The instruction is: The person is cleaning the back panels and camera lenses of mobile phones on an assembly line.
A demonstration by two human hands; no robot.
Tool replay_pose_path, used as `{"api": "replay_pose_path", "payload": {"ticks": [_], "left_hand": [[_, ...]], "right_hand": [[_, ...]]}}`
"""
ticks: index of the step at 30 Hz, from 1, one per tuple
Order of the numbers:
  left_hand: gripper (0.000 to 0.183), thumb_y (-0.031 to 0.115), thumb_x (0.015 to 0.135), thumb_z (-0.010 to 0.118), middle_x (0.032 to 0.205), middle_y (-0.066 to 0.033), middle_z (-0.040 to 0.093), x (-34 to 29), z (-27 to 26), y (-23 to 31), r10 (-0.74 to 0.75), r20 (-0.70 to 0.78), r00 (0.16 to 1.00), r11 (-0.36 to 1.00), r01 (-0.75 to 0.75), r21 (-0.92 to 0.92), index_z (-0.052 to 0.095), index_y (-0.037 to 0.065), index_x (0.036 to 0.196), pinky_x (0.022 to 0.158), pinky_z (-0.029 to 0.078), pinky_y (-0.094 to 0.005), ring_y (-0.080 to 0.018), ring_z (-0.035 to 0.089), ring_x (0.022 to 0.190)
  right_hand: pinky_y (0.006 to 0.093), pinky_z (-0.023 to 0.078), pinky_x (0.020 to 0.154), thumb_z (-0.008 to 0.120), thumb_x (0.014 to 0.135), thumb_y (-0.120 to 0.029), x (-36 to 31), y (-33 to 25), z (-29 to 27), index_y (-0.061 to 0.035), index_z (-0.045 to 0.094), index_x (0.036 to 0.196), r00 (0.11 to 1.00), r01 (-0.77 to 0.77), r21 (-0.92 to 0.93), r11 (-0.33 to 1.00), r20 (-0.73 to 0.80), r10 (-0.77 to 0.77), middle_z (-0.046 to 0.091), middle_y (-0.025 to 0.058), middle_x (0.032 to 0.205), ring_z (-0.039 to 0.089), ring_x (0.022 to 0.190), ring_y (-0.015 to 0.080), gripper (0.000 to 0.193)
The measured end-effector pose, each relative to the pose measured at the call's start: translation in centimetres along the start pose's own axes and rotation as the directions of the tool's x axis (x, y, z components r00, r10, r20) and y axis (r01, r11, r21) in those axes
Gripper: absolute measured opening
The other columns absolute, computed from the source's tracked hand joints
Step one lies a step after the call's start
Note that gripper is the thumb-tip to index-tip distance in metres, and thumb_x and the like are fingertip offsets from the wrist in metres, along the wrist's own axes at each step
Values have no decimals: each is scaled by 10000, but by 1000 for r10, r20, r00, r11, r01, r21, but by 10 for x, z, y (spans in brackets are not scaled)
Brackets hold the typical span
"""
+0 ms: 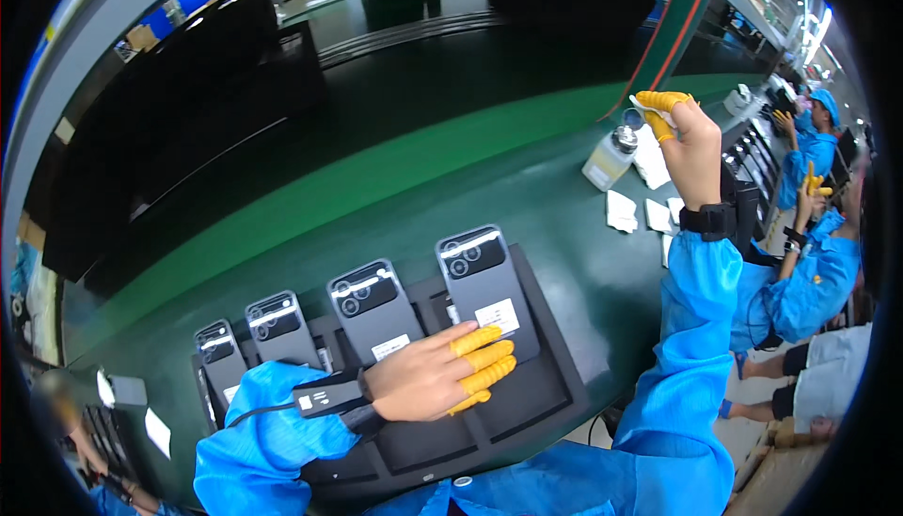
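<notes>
Grip of the right hand (694, 154) pinches a small white wipe (640, 103) near the desk's (583, 262) right edge; the left grip (425, 384), loose and flat, lies over the gray phone (489, 288) at the tray's (562, 365) right end. Best press softly, so that phone stays still.

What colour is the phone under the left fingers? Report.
Dark grey; the phone shows best in the head view.

Green workbench (583, 276), bright overhead lights (823, 25)
</notes>
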State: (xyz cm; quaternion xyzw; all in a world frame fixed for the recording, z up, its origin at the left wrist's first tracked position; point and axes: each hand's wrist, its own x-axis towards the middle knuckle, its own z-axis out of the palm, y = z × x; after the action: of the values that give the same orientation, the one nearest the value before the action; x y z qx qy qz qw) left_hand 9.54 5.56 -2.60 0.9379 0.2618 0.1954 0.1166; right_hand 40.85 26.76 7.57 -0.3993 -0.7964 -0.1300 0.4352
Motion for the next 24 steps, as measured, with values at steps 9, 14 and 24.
{"api": "replay_pose_path", "payload": {"ticks": [9,14,24], "left_hand": [[428,284,923,603,1348,-103,563,1,2,-5,4,-5,1000,1000,-5,-16,579,60,1288,1142,338,-411,-270,529,1258],[426,283,918,610,1335,-101,571,-1,4,-5,3,-31,1000,1000,-3,3,581,61,1281,1139,346,-406,-265,537,1246],[421,280,944,581,1338,-95,562,-3,9,-3,18,-55,998,1000,-17,12,564,82,1315,1156,323,-424,-267,488,1295]], "right_hand": [[380,524,764,680,661,34,-31,29,19,-43,705,848,940,303,-380,874,271,-207,600,100,815,610,848,290,203],[387,530,768,667,674,45,-38,31,23,-41,704,839,943,230,-380,896,313,-110,601,101,812,615,857,294,190],[412,525,772,641,680,97,-26,3,21,7,692,863,977,132,-283,950,198,-77,635,166,851,616,873,353,209]]}}
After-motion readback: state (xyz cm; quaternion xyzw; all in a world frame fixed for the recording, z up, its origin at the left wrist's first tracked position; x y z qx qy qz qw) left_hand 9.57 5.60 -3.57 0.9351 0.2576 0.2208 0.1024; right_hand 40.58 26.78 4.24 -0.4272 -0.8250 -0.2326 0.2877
